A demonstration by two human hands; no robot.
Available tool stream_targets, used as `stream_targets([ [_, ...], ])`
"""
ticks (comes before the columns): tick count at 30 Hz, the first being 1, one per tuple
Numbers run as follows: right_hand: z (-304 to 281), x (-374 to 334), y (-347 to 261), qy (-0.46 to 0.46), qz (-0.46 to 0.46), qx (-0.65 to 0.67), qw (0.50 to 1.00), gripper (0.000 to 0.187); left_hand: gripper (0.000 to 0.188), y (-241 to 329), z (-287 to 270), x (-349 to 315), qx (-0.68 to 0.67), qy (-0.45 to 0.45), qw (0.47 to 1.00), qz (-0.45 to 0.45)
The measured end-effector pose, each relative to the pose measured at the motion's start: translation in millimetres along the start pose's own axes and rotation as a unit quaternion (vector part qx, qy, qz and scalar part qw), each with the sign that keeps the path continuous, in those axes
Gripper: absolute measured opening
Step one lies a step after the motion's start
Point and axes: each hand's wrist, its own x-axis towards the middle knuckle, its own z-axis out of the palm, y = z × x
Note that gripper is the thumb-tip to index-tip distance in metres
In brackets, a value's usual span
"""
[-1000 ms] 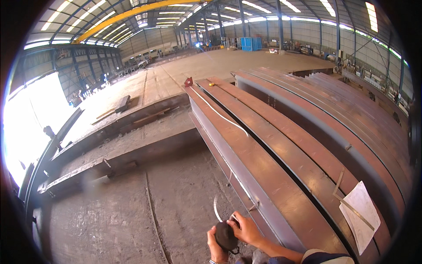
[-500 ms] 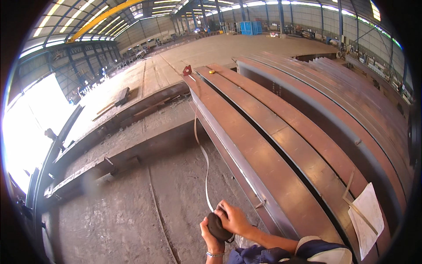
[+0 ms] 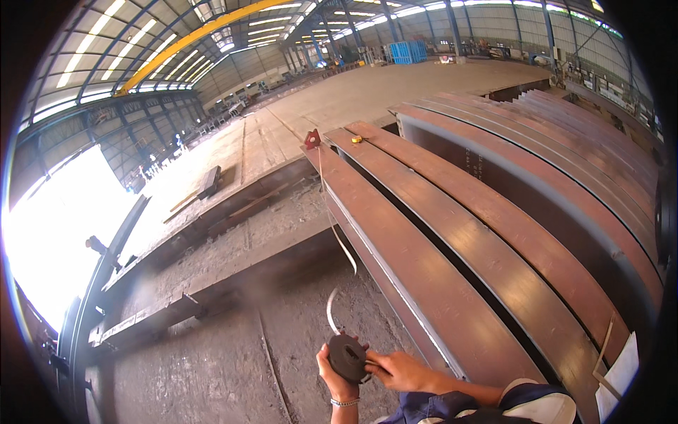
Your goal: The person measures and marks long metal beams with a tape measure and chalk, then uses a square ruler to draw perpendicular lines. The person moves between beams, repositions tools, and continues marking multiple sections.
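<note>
My left hand [image 3: 336, 381] is wrapped around a round black reel tape measure [image 3: 346, 359]. At the reel's right side, my right hand [image 3: 399, 372] is closed with its fingertips pinched on what looks like the winding crank. A white tape [image 3: 330, 311] curves up from the reel and seems broken in the middle, probably by glare or blur. Its far length hangs beside the nearest brown steel beam [image 3: 402, 261] and runs up over the beam's far end. A red angled block, perhaps a welding magnet [image 3: 312, 139], stands at that end.
A small yellow tape measure [image 3: 357, 139] lies on the second beam [image 3: 424, 208]. More steel beams [image 3: 522, 148] are stacked to the right, with dark gaps between. White paper [image 3: 621, 378] lies at lower right. A low steel beam [image 3: 233, 272] crosses the floor at left.
My right hand has shifted from the reel's top to its right side. The reel now shows its flat face. The view has tilted, so the beams appear lower and further right.
</note>
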Motion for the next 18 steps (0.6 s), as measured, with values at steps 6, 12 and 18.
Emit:
stream_targets([
  [6, -5, 106, 5, 0.124, -0.048, 0.037, 0.990, 0.021, 0.053, 9, 21, 83, -0.001, -0.021, 0.998, -0.055],
  [12, -8, 216, 53, 0.133, 0.023, -0.011, 0.991, 0.015, 0.062, 60, 16, 175, 0.015, -0.013, 0.999, -0.042],
  [18, 19, 318, 35, 0.082, 0.012, 0.117, 0.990, 0.016, 0.065, 118, 14, 319, -0.019, -0.081, 0.996, -0.043],
])
